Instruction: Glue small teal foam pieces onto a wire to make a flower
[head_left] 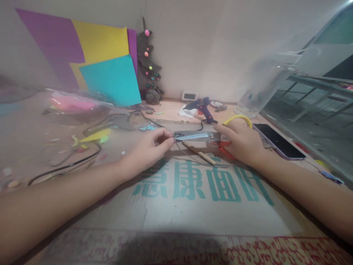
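1. A flat, pale cardboard sheet (pixel 171 217), printed with teal characters, is spread beneath the hands.
2. Smooth purple, yellow and turquoise paper sheets (pixel 111 81) are propped at the wall.
3. A tall, clear container (pixel 255 90) is seen at the right, contents unclear.
4. Pink material (pixel 73 103) is held in a clear plastic container (pixel 100 97).
5. Metal-bladed scissors with yellow and orange handles (pixel 195 136) are gripped above the cardboard by the right hand (pixel 244 141), fingers curled.
6. The left hand's (pixel 154 145) thumb and forefinger are pressed together at the blade tips; anything pinched is indistinct.
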